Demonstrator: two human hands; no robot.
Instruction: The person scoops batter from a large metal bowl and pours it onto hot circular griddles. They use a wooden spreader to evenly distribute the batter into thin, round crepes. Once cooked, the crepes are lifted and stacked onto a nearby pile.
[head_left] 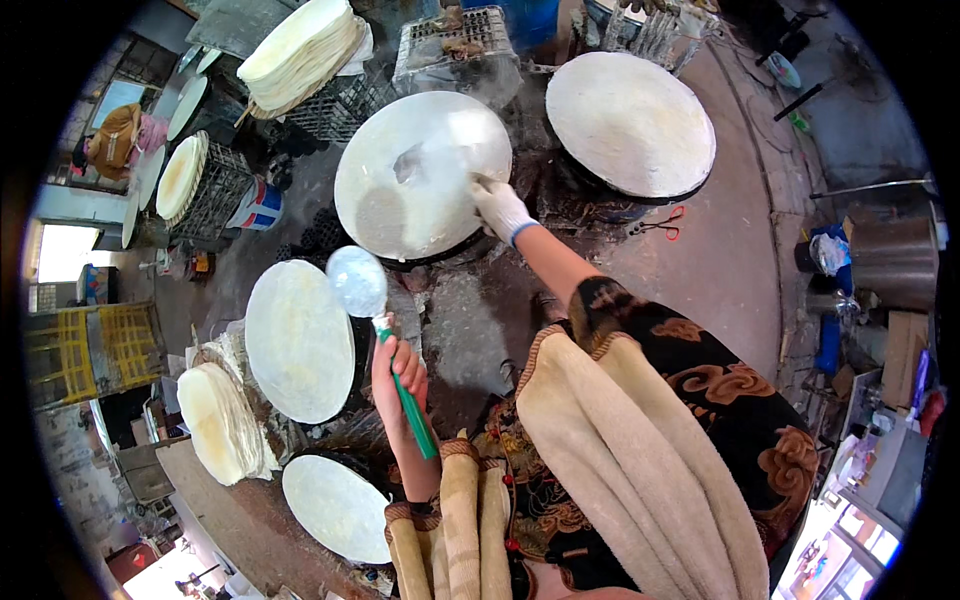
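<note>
- Right hand (pixel 503 212): gloved, fingers drawn together at the right edge of the round white sheet (pixel 430 200); whether it pinches that edge cannot be told.
- Left hand (pixel 400 364): bare, wrapped around the green handle of the ladle (pixel 381 324).
- Sheet position: on the central griddle (pixel 430 262), under steam.
- Handling: judged light, soft, hot and easily torn; grip at the rim, spreading the load. Ladle judged stiff; hold by its handle.
- Edges: a second white disc (pixel 632 125) stands to the right, a third (pixel 300 341) lower left.
- Room: floor (pixel 690 285) opens rightward; mind the scissors (pixel 658 226).
</note>
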